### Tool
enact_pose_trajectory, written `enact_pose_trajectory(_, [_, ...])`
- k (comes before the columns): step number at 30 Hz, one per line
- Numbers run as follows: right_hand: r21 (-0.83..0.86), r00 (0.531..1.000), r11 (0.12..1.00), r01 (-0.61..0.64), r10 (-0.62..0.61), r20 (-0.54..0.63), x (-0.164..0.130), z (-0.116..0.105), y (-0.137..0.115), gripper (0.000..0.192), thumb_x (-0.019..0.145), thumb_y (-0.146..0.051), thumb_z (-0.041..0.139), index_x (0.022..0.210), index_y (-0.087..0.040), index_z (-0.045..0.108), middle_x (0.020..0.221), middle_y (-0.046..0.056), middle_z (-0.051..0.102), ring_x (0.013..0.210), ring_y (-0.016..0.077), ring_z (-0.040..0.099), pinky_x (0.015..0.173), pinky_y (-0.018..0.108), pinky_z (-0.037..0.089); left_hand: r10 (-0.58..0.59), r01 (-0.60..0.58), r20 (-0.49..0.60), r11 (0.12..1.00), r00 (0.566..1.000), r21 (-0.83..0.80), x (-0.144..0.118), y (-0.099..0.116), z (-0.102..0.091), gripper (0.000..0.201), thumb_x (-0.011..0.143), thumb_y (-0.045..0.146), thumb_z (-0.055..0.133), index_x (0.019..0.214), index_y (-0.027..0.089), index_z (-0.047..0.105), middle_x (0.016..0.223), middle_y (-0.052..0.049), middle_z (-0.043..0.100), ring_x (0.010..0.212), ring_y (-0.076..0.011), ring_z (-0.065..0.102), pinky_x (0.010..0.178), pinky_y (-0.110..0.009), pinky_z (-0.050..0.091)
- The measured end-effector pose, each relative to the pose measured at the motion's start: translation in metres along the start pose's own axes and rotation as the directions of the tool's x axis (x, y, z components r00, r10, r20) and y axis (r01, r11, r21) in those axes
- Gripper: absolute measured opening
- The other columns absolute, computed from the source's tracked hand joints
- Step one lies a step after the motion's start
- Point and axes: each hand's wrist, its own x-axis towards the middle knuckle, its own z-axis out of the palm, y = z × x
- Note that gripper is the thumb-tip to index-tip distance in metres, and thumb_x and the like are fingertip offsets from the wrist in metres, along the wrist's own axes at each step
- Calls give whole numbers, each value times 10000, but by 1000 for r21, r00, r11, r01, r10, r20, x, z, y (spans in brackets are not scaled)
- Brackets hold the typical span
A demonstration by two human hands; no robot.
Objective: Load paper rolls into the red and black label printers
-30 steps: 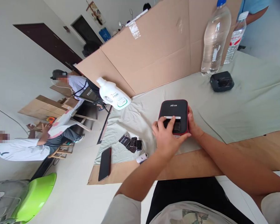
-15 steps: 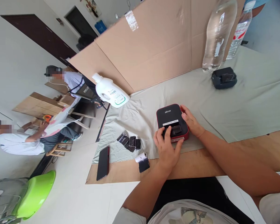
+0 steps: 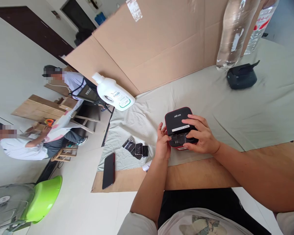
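A squarish black device with a red rim lies on the cloth in front of me; it has white lettering and an open recess with dark parts near its front edge. My left hand grips its left side, thumb on the front corner. Across the right half spreads my right hand. Its upper fingers rest on the top, while thumb and forefinger close at the recess; what exactly they pinch is partly hidden. To the left are several small black rolls. A white roll is partly covered by my left forearm.
A phone lies at the table's left edge. Behind stand a white jug, a cardboard panel and two water bottles. A black case with a raised flap sits at the right. Two people are seated farther left.
My left hand has moved from the recess to the device's left side. My right hand has come from its right side onto the top and recess. The black case's flap now stands up.
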Motion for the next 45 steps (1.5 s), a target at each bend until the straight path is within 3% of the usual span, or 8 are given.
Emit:
enact_pose_trajectory(8, [38,997,997,60,-58,-55,4,1,-4,219,790,-429,715,704,-265,597,1196,66,702,1234,332,576,1006,560,460,37,-37,20,998,999,40,2,0,3,921,554,215,501,1459,312,365,1380,-56,530,1172,-209,581,891,-312,511])
enact_pose_trajectory(16, [157,997,988,10,3,-79,2,2,1,301,898,-536,540,966,-256,629,915,81,720,863,252,662,804,455,538,240,-225,-29,938,970,265,-1,20,-1,518,687,245,571,1205,238,593,1288,-76,616,1198,-249,568,942,-377,489])
enact_pose_trajectory(19, [194,965,971,-141,178,-191,0,0,5,396,965,-570,386,1013,-256,623,974,97,691,946,255,646,866,463,522,357,-367,119,784,926,500,7,39,3,362,781,260,594,1139,224,639,1210,-79,664,1126,-229,615,970,-378,488])
enact_pose_trajectory(23, [205,910,933,-295,340,-238,-2,1,11,421,990,-570,352,976,-255,630,947,81,670,924,237,628,835,430,516,167,-443,415,465,894,766,28,56,29,291,787,128,606,1036,231,715,1094,-70,739,1046,-255,668,1021,-425,471])
enact_pose_trajectory(28, [159,918,941,-299,329,-222,-2,2,15,408,1003,-545,348,960,-252,628,928,68,667,900,224,615,825,413,506,-95,-418,417,10,904,908,46,65,64,325,724,112,699,1027,219,747,1063,-118,756,1106,-377,641,1038,-549,392])
enact_pose_trajectory(33, [153,933,963,-223,256,-251,-2,3,18,335,1012,-482,385,952,-255,623,910,66,673,893,231,602,802,418,497,-217,-406,365,-192,905,893,45,69,72,280,798,205,653,1067,226,730,1145,-103,735,1178,-344,594,1035,-498,383])
enact_pose_trajectory(39, [139,941,970,-201,230,-247,-3,3,22,313,1012,-458,400,944,-258,631,913,69,673,889,242,599,784,431,484,-54,-399,401,51,914,916,41,66,59,386,733,117,664,1102,224,639,1171,-57,709,1164,-278,599,1052,-447,386])
enact_pose_trajectory(45, [126,945,971,-203,228,-235,-4,3,23,331,1012,-460,398,941,-246,642,909,76,684,904,253,603,810,456,484,97,-429,466,587,879,687,30,68,32,329,663,105,659,975,188,595,1042,-43,685,994,-206,629,935,-352,462])
